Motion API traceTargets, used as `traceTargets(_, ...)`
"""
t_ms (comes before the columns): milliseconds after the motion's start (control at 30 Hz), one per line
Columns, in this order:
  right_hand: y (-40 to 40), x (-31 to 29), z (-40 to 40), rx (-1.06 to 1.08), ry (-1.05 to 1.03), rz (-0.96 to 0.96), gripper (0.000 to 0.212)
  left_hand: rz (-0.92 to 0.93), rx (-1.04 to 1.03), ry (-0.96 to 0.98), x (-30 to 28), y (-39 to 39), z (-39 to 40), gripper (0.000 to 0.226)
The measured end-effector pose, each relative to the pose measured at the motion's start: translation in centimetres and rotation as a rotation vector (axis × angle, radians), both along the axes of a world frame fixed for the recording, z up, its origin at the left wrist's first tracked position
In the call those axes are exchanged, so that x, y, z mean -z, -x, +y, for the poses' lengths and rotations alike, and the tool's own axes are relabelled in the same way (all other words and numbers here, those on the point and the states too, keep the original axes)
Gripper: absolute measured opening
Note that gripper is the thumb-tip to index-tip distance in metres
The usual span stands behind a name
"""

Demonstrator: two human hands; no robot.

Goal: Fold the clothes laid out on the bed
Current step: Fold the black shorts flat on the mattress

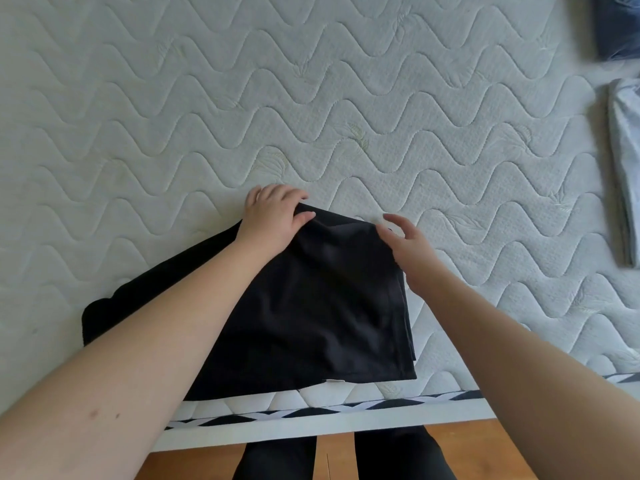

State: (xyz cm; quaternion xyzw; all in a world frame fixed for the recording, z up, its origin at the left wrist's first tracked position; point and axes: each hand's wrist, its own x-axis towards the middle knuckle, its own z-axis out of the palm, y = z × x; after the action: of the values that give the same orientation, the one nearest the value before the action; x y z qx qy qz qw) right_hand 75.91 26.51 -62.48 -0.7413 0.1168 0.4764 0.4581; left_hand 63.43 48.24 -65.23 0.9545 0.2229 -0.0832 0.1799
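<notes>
A black garment [311,306] lies partly folded on the quilted white mattress [311,98], close to the near edge. My left hand [273,216] grips the garment's far left corner, with the thumb on top of the cloth and the fingers curled over the edge. At the far right corner my right hand [408,247] hovers with its fingers spread and relaxed, just touching the edge of the cloth. A small white label shows at the garment's near hem.
A folded light grey-white garment [627,168] lies at the right edge of the bed, and a dark blue one [620,26] at the far right corner. The mattress's near edge [311,407] borders a wooden floor [485,455], where my legs stand.
</notes>
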Motion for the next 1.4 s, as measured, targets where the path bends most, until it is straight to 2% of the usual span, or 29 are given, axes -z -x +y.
traceTargets(67, -0.5, 0.0, 0.1, 0.18, -0.144, 0.092, 0.027, 0.064, -0.07, 0.04, 0.1, -0.4, 0.9, 0.04)
traceTargets(200, -1.7, 0.6, -0.6, 0.514, -0.386, 0.313, 0.032, 0.079, -0.159, 0.273, 0.1, -1.0, 2.4, 0.032)
traceTargets(267, -1.8, 0.8, -1.0, 0.546, -0.405, 0.308, 0.033, 0.122, -0.115, 0.33, 0.0, -0.9, 3.1, 0.035)
traceTargets(367, -1.4, 0.8, -0.7, 0.297, -0.158, 0.121, 0.032, 0.158, -0.118, 0.359, 0.4, -0.8, 4.3, 0.036)
traceTargets(433, -1.2, 0.8, -0.4, 0.084, 0.014, -0.022, 0.041, 0.152, -0.174, 0.379, 0.5, -0.9, 4.6, 0.034)
traceTargets(567, -1.4, 1.0, -0.2, -0.269, 0.187, -0.23, 0.05, 0.162, -0.277, 0.354, 0.7, -0.8, 4.3, 0.035)
traceTargets(633, -1.7, 1.1, -0.3, -0.287, 0.225, -0.344, 0.047, 0.099, -0.373, 0.371, 0.6, -0.7, 4.0, 0.027)
traceTargets(733, -1.8, 1.0, -0.6, -0.205, 0.233, -0.467, 0.032, 0.02, -0.433, 0.371, 0.6, -0.8, 3.7, 0.011)
traceTargets(800, -1.6, 0.9, -0.7, -0.161, 0.234, -0.435, 0.034, -0.008, -0.459, 0.393, 0.5, -0.9, 3.4, 0.01)
traceTargets(867, -1.4, 0.8, -0.9, -0.145, 0.237, -0.336, 0.046, -0.008, -0.494, 0.442, 0.4, -0.8, 3.2, 0.019)
traceTargets(933, -1.1, 0.8, -1.2, -0.217, 0.27, -0.28, 0.05, 0.057, -0.536, 0.459, 0.2, -0.8, 3.2, 0.039)
traceTargets(1033, -0.6, 0.9, -2.0, -0.417, 0.309, -0.238, 0.038, 0.223, -0.519, 0.393, 0.4, -0.6, 3.7, 0.06)
traceTargets(1133, -0.2, 1.1, -2.6, -0.551, 0.375, -0.329, 0.035, 0.241, -0.488, 0.378, 0.4, -0.5, 3.8, 0.046)
traceTargets(1233, 0.0, 0.9, -2.8, -0.458, 0.398, -0.401, 0.041, 0.128, -0.493, 0.398, -0.2, -0.5, 3.5, 0.03)
traceTargets(1333, 0.0, 0.8, -3.4, -0.416, 0.319, -0.295, 0.047, 0.097, -0.527, 0.463, -0.4, -0.4, 3.5, 0.035)
traceTargets(1400, 0.1, 1.2, -4.4, -0.592, 0.341, -0.267, 0.045, 0.152, -0.505, 0.486, -0.3, -0.3, 3.8, 0.05)
